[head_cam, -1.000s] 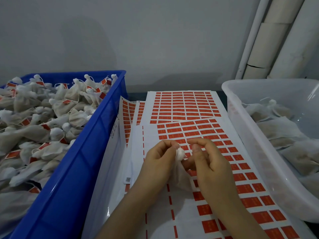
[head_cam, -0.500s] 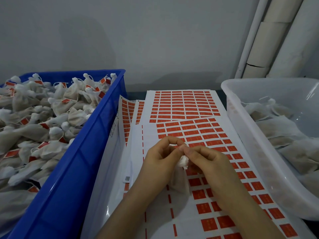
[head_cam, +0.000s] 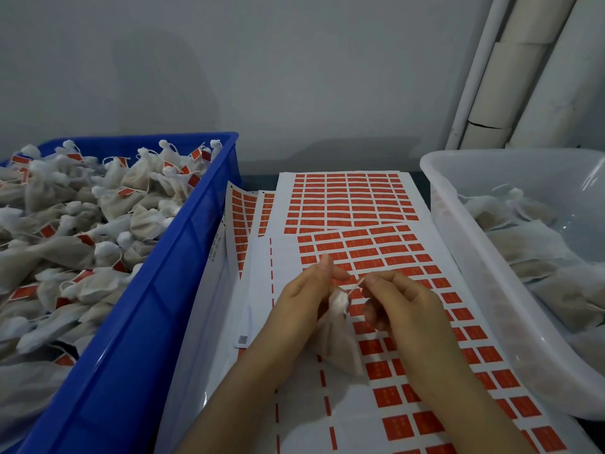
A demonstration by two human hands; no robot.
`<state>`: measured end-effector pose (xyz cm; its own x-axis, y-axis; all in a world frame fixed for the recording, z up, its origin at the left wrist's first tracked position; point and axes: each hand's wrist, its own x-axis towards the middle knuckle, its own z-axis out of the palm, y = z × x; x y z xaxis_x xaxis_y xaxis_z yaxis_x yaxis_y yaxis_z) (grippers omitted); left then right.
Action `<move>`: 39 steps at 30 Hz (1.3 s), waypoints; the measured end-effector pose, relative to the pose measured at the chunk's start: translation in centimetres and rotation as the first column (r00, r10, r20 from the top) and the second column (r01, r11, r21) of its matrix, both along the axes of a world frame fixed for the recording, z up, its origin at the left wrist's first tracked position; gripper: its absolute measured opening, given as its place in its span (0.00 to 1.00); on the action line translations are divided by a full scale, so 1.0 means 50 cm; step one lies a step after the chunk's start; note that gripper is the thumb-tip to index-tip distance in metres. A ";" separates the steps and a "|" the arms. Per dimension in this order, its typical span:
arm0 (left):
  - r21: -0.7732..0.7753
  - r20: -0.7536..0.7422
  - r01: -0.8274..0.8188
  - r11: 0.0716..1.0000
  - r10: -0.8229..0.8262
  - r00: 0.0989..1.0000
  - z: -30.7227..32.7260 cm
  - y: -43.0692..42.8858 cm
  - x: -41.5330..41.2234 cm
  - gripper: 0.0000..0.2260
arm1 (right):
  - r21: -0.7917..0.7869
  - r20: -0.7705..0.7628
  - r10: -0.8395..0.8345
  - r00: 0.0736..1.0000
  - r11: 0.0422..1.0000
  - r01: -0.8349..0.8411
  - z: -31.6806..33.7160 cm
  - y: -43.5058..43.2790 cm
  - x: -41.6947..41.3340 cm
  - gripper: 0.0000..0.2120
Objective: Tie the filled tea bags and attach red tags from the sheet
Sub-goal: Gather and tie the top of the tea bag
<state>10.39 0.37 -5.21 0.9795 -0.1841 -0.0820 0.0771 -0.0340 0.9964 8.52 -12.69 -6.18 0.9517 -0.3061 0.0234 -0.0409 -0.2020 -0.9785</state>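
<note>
Tea bag [head_cam: 339,339] hangs between hands, above sticker sheet [head_cam: 376,253]. Left hand [head_cam: 304,299] pinches gathered neck; right hand [head_cam: 402,309] pinches string [head_cam: 355,286], taut. Best: pull straight, neck held firm, cinch before reaching for tag.

Crate [head_cam: 137,322] of tied bags [head_cam: 65,244] left, tag sheets [head_cam: 347,204] centre, tub [head_cam: 491,290] of untied bags [head_cam: 530,244] right, wall [head_cam: 262,77] behind.
</note>
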 end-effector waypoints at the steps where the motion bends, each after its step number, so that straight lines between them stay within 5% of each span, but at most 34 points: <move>1: 0.014 0.003 0.047 0.999 -0.047 0.999 0.002 0.000 -0.004 0.21 | 0.068 -0.047 0.001 0.999 0.998 0.003 0.000 -0.002 0.001 0.09; 5: 0.107 0.053 0.161 0.981 -0.167 0.985 0.001 -0.004 -0.011 0.13 | 0.452 0.016 0.092 0.996 0.888 -0.090 0.018 -0.008 -0.006 0.12; 14: 0.046 0.193 -0.006 0.999 -0.003 0.981 -0.004 -0.011 -0.009 0.03 | 0.743 0.048 0.063 0.997 0.665 -0.078 0.033 -0.011 -0.002 0.14; 18: 0.038 0.165 0.109 0.993 -0.114 0.980 0.001 -0.014 -0.014 0.13 | 0.777 0.061 -0.001 0.998 0.628 -0.047 0.035 -0.028 0.001 0.11; 24: 0.097 0.144 0.241 0.966 -0.253 0.957 -0.001 -0.012 -0.019 0.15 | 0.715 0.060 0.040 0.997 0.696 -0.071 0.036 -0.022 -0.006 0.13; 29: 0.039 0.185 0.089 0.995 -0.095 0.978 -0.011 -0.035 -0.020 0.04 | 0.640 0.032 -0.008 0.999 0.769 -0.014 0.040 -0.018 -0.005 0.15; 39: 0.111 0.197 -0.073 0.991 0.050 0.979 -0.006 -0.019 -0.014 0.07 | 0.587 0.044 -0.001 0.999 0.809 -0.025 0.038 -0.013 -0.008 0.13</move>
